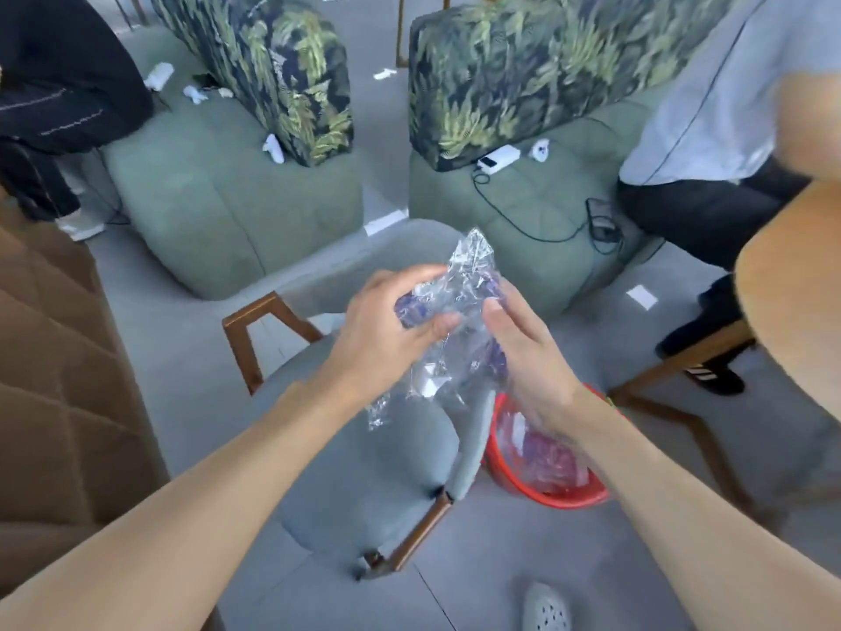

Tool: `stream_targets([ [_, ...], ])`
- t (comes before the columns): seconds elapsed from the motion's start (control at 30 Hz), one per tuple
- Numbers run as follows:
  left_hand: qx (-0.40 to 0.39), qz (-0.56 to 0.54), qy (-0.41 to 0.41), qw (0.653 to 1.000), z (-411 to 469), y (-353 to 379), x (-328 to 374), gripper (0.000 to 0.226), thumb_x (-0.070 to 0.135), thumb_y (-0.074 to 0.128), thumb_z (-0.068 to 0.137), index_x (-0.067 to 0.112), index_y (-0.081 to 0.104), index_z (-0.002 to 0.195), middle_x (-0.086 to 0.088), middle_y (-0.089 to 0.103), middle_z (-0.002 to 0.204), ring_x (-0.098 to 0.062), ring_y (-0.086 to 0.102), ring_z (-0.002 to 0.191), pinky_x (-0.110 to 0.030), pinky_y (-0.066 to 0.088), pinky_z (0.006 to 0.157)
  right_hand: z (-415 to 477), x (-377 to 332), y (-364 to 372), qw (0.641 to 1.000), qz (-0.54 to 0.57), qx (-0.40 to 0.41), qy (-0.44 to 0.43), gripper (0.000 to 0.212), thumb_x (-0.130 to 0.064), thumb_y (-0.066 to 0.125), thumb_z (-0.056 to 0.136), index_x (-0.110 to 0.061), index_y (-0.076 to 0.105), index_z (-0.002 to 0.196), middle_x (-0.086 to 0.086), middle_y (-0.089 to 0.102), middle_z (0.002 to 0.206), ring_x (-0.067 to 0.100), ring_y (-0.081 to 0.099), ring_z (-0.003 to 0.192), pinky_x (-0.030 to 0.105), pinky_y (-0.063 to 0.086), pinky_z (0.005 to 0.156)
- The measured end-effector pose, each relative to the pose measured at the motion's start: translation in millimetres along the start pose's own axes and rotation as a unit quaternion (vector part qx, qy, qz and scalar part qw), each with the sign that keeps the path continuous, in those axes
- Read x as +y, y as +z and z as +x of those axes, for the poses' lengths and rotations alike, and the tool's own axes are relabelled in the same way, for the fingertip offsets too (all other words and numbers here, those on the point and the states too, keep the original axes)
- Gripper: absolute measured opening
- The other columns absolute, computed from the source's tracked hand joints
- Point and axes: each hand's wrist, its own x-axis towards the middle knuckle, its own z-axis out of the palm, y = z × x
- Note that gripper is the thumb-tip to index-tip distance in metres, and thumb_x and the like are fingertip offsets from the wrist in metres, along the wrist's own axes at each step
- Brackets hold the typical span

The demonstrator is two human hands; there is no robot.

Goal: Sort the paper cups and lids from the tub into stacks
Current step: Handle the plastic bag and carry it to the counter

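A clear crinkled plastic sleeve [459,307] with purple-patterned paper cups inside it is held up over a grey chair seat [364,475]. My left hand [387,330] grips the sleeve's left side, fingers and thumb curled round it. My right hand [528,357] lies against the sleeve's right side with fingers fairly straight; its grip is blurred. Down on the floor to the right stands the red tub [514,475], holding more plastic-wrapped purple cups. No lids can be made out.
The grey chair has wooden arms [255,330]. Two green sofas [227,207] with leaf-print cushions stand beyond, one bearing a power bank and cable [498,159]. A person in a light shirt sits at right [710,129]. A round wooden table edge [792,293] juts in.
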Motion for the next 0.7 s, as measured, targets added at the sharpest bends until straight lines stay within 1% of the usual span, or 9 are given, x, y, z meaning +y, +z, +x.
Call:
stream_targets([
  [0.1, -0.025, -0.031, 0.013, 0.999, 13.1, 58.8, 39.9, 0.043, 0.046, 0.076, 0.081, 0.051, 0.055, 0.117, 0.015, 0.058, 0.108, 0.011, 0.051, 0.101, -0.002, 0.034, 0.089, -19.1, -2.5, -64.7, 0.998, 0.020, 0.047, -0.036, 0.035, -0.010, 0.048, 0.100, -0.022, 0.053, 0.132, 0.009, 0.068, 0.113, 0.024, 0.064, 0.089, 0.030, 0.054, 0.066],
  [0.13, -0.038, -0.045, 0.014, 0.998, 17.7, 80.9, 52.5, 0.041, 0.043, 0.076, 0.082, 0.049, 0.055, 0.117, 0.017, 0.056, 0.107, 0.012, 0.050, 0.100, -0.002, 0.033, 0.089, -23.9, -2.9, -88.6, 0.996, 0.003, 0.071, -0.046, 0.034, -0.005, 0.050, 0.099, -0.017, 0.055, 0.130, 0.013, 0.068, 0.109, 0.025, 0.064, 0.086, 0.031, 0.056, 0.066],
  [0.2, -0.067, -0.058, 0.021, 0.996, 24.2, 125.9, 70.0, 0.040, 0.043, 0.074, 0.083, 0.047, 0.057, 0.119, 0.017, 0.053, 0.105, 0.011, 0.050, 0.100, -0.002, 0.032, 0.089, -30.9, 0.9, -133.5, 0.991, -0.031, 0.119, -0.052, 0.032, -0.003, 0.054, 0.095, -0.013, 0.061, 0.125, 0.018, 0.069, 0.106, 0.033, 0.064, 0.085, 0.046, 0.057, 0.075],
  [0.27, -0.085, -0.059, 0.018, 0.994, 28.9, 172.7, 80.1, 0.040, 0.045, 0.068, 0.084, 0.042, 0.058, 0.123, 0.012, 0.051, 0.104, 0.007, 0.050, 0.100, -0.004, 0.033, 0.092, -32.4, 14.6, -179.3, 0.983, -0.054, 0.170, -0.041, 0.030, -0.002, 0.057, 0.093, -0.015, 0.066, 0.118, 0.014, 0.071, 0.103, 0.030, 0.067, 0.088, 0.044, 0.055, 0.076],
  [0.37, -0.110, -0.060, -0.028, 0.992, 29.2, 247.4, 78.0, 0.043, 0.032, 0.063, 0.085, 0.026, 0.060, 0.127, 0.003, 0.049, 0.114, -0.002, 0.050, 0.104, -0.004, 0.032, 0.095, -31.3, 51.3, -238.7, 0.968, -0.088, 0.235, -0.027, 0.029, -0.016, 0.062, 0.088, -0.029, 0.069, 0.112, 0.009, 0.068, 0.111, 0.027, 0.066, 0.100, 0.045, 0.055, 0.088],
  [0.43, -0.119, -0.052, -0.048, 0.990, 23.9, 298.6, 65.4, 0.043, 0.018, 0.067, 0.086, 0.021, 0.058, 0.127, 0.000, 0.047, 0.117, 0.000, 0.047, 0.101, 0.001, 0.028, 0.091, -27.7, 86.3, -273.7, 0.955, -0.118, 0.272, -0.006, 0.031, -0.018, 0.063, 0.089, -0.035, 0.067, 0.114, 0.006, 0.061, 0.114, 0.021, 0.065, 0.096, 0.038, 0.055, 0.088],
  [0.53, -0.107, -0.028, -0.090, 0.990, 10.7, 371.5, 26.0, 0.045, 0.012, 0.069, 0.082, 0.027, 0.058, 0.122, 0.003, 0.044, 0.113, 0.006, 0.046, 0.090, 0.000, 0.031, 0.085, -26.8, 148.5, -320.9, 0.931, -0.170, 0.319, 0.040, 0.033, -0.014, 0.061, 0.092, -0.029, 0.061, 0.122, 0.003, 0.053, 0.114, 0.003, 0.057, 0.082, 0.010, 0.047, 0.077],
  [0.63, -0.093, -0.014, -0.148, 0.984, -2.6, 434.4, -30.5, 0.034, 0.014, 0.070, 0.080, 0.024, 0.060, 0.111, 0.004, 0.045, 0.109, -0.010, 0.051, 0.100, -0.016, 0.036, 0.091, -19.9, 226.7, -356.5, 0.920, -0.216, 0.320, 0.075, 0.030, -0.015, 0.062, 0.090, -0.038, 0.052, 0.106, 0.002, 0.052, 0.108, 0.012, 0.052, 0.075, 0.022, 0.048, 0.076],
  [0.7, -0.084, 0.002, -0.154, 0.985, -9.9, 471.9, -72.2, 0.027, 0.010, 0.071, 0.076, 0.018, 0.064, 0.101, 0.002, 0.048, 0.105, -0.016, 0.053, 0.098, -0.018, 0.038, 0.093, -9.6, 278.0, -368.3, 0.916, -0.241, 0.303, 0.103, 0.026, -0.013, 0.063, 0.089, -0.034, 0.052, 0.101, 0.003, 0.050, 0.106, 0.011, 0.049, 0.074, 0.009, 0.043, 0.071],
])
